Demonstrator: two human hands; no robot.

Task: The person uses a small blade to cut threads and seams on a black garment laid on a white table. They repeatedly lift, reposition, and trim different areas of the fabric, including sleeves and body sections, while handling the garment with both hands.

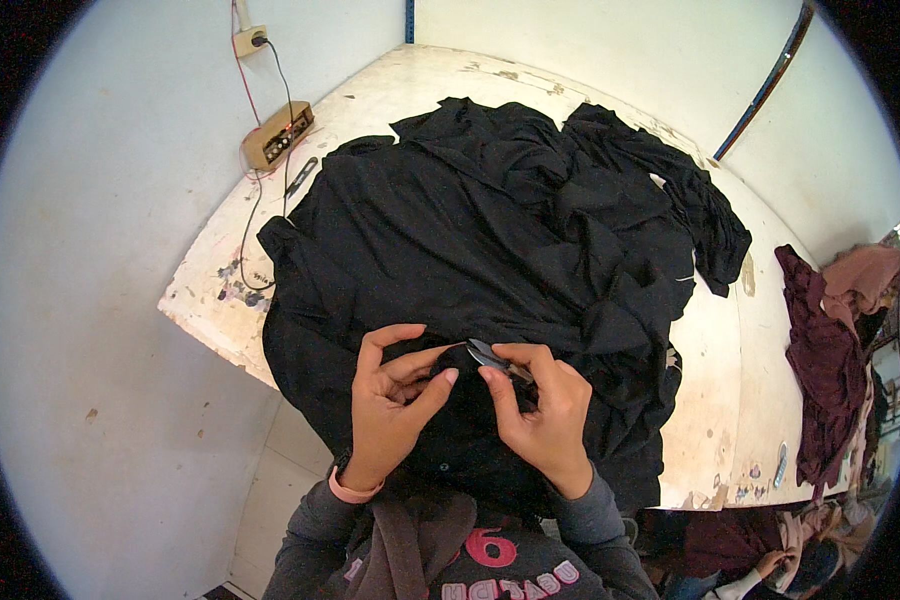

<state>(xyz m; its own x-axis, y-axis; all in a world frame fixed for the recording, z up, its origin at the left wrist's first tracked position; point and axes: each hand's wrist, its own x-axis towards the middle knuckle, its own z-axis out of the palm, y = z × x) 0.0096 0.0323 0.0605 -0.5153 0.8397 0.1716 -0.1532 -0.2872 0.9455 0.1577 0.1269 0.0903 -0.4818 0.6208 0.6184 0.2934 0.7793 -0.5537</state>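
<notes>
A large black garment (420, 230) lies heaped in loose folds over the table, with its near part hanging over the front edge toward me. My left hand (390, 415) pinches a small fold of this cloth between thumb and fingers, and its index finger is raised. Close beside it, my right hand (548, 410) grips a small pair of thread snips (482, 353). Their dark blades point left and touch or nearly touch the pinched cloth. My right fingers hide most of the handle. Whether a thread lies between the blades is too small to tell.
The worn white table (715, 430) meets walls at the back and left. A brown box with a cord (280, 137) and a dark slim tool (302, 177) lie at the left. Maroon cloth (825, 370) hangs over the right edge. Another person's hand (770, 563) shows at lower right.
</notes>
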